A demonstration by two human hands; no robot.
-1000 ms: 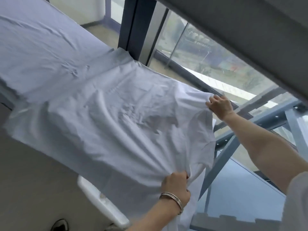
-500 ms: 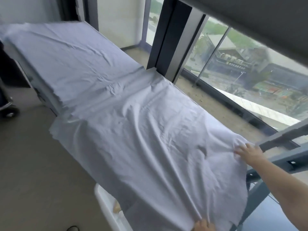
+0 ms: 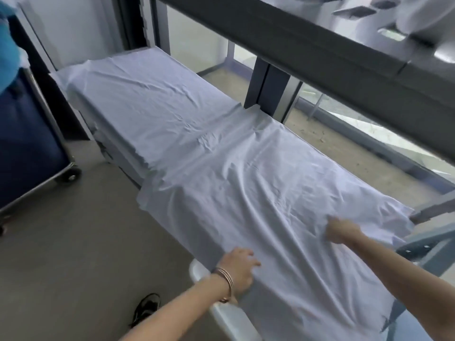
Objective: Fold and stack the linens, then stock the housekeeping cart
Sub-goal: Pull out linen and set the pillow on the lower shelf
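A pale white sheet [image 3: 258, 183] lies spread over the near end of a long narrow table, its edges hanging over the sides. A second sheet [image 3: 147, 107] covers the far end and overlaps it. My left hand [image 3: 237, 269], with bracelets at the wrist, rests with fingers extended on the sheet's near left edge. My right hand [image 3: 341, 231] lies on the sheet near its right side, blurred, with its fingers bent into the cloth.
A dark blue wheeled cart [image 3: 27, 143] stands at the left on the beige floor. A window wall with dark frames [image 3: 268, 87] runs along the right. A white plastic edge [image 3: 221, 313] sticks out under the sheet. My shoe [image 3: 147, 307] is below.
The sheet, held up by both hands a second ago, now lies flat on the table. Both hands have let go of its corners and moved onto its top surface.
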